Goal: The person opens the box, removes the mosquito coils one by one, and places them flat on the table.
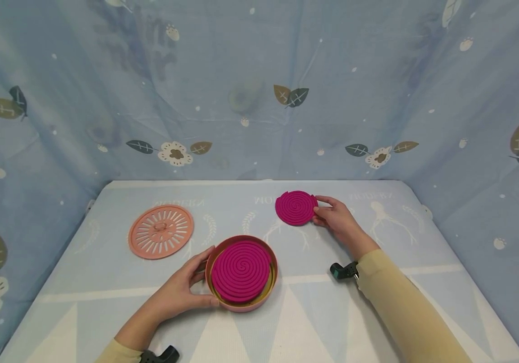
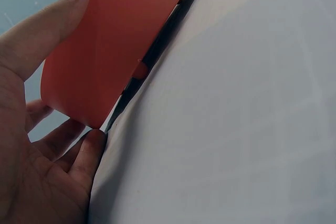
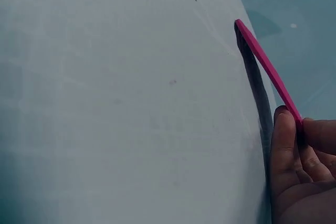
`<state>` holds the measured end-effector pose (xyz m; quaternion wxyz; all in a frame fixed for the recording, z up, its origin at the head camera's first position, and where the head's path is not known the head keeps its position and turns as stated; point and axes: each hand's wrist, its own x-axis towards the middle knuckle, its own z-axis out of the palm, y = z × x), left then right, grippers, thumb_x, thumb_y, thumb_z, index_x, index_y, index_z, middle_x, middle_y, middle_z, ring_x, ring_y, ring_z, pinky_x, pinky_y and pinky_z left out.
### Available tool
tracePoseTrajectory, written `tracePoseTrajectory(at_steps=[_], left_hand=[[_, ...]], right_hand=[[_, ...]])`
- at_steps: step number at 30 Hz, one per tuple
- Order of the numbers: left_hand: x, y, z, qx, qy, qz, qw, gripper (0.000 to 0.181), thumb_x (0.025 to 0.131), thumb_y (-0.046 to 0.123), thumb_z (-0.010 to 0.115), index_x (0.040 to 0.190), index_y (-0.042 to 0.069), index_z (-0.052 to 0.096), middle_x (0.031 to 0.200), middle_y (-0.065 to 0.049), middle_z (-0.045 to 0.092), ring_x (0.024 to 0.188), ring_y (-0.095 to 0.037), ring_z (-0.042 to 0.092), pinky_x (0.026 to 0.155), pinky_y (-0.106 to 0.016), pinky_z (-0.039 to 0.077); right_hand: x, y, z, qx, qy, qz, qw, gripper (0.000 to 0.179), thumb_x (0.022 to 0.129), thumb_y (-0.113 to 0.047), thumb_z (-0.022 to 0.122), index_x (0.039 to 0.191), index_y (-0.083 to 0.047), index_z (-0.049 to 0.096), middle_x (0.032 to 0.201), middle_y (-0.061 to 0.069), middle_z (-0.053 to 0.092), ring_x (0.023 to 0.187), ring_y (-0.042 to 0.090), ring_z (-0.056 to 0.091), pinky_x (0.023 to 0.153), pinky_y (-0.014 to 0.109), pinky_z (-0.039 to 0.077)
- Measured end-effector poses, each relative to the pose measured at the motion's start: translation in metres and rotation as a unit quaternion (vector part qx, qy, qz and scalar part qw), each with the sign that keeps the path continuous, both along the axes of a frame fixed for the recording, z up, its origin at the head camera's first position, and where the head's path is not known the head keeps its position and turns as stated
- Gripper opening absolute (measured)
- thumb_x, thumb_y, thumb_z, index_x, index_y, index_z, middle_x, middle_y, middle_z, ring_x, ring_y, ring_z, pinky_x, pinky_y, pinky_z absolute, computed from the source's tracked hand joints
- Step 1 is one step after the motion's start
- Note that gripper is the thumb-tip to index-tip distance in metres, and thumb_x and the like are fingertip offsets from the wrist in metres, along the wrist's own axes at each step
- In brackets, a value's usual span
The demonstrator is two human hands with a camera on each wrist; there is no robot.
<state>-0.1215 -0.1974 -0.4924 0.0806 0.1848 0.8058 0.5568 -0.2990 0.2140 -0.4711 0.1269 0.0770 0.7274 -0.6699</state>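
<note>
A round coral container (image 1: 274, 285) with a yellowish inside stands near the middle of the table in the head view. Several magenta spiral coasters (image 1: 241, 271) appear to be stacked in it; how many is hidden. My left hand (image 1: 182, 290) grips the container's left side, its thumb (image 2: 58, 22) against the wall and fingertips low on it in the left wrist view. Farther back and to the right, my right hand (image 1: 338, 219) pinches the right edge of another magenta spiral coaster (image 1: 296, 207). Edge-on in the right wrist view, this coaster (image 3: 268, 69) tilts over the table surface.
A round coral lid (image 1: 143, 247) with radial slots and a small handle lies at the back left of the table. The pale blue patterned tabletop (image 1: 323, 322) meets a blue curtain (image 1: 241, 75) with leaf prints behind and at both sides.
</note>
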Motion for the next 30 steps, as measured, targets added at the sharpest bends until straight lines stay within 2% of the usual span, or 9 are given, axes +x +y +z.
tracePoseTrajectory(at_steps=[5, 10, 25, 30], left_hand=[[0.0, 0.0, 0.001, -0.005, -0.004, 0.003, 1.0, 0.116, 0.063, 0.034, 0.094, 0.157, 0.018, 0.027, 0.152, 0.004, 0.038, 0.136, -0.016, 0.041, 0.109, -0.027, 0.042], [0.0, 0.0, 0.0, 0.003, -0.004, -0.002, 1.0, 0.116, 0.064, 0.031, 0.095, 0.157, 0.017, 0.027, 0.152, 0.003, 0.038, 0.136, -0.017, 0.042, 0.109, -0.028, 0.042], [0.0, 0.001, -0.001, -0.002, -0.001, 0.004, 1.0, 0.116, 0.063, 0.033, 0.095, 0.157, 0.019, 0.028, 0.152, 0.004, 0.038, 0.136, -0.016, 0.041, 0.109, -0.028, 0.042], [-0.001, 0.001, 0.0, -0.007, 0.0, 0.005, 1.0, 0.116, 0.063, 0.035, 0.094, 0.157, 0.02, 0.028, 0.153, 0.004, 0.038, 0.136, -0.016, 0.041, 0.109, -0.028, 0.042]], right_hand=[[-0.007, -0.002, -0.003, 0.018, -0.012, -0.005, 0.9998, 0.051, 0.1, -0.011, 0.059, 0.147, -0.009, 0.041, 0.101, 0.014, 0.062, 0.073, 0.014, 0.064, 0.075, 0.025, 0.061], [-0.014, -0.004, -0.004, 0.01, -0.015, -0.01, 0.9998, 0.049, 0.099, -0.01, 0.06, 0.145, -0.006, 0.043, 0.103, 0.015, 0.062, 0.075, 0.013, 0.065, 0.076, 0.025, 0.061], [-0.023, -0.01, 0.005, 0.044, -0.026, 0.003, 0.9987, 0.05, 0.1, -0.012, 0.059, 0.147, -0.004, 0.043, 0.112, 0.017, 0.06, 0.076, 0.014, 0.065, 0.08, 0.026, 0.061], [-0.023, -0.006, 0.009, 0.021, -0.019, 0.02, 0.9994, 0.05, 0.102, -0.008, 0.054, 0.148, 0.003, 0.039, 0.113, 0.018, 0.059, 0.086, 0.015, 0.065, 0.088, 0.03, 0.059]])
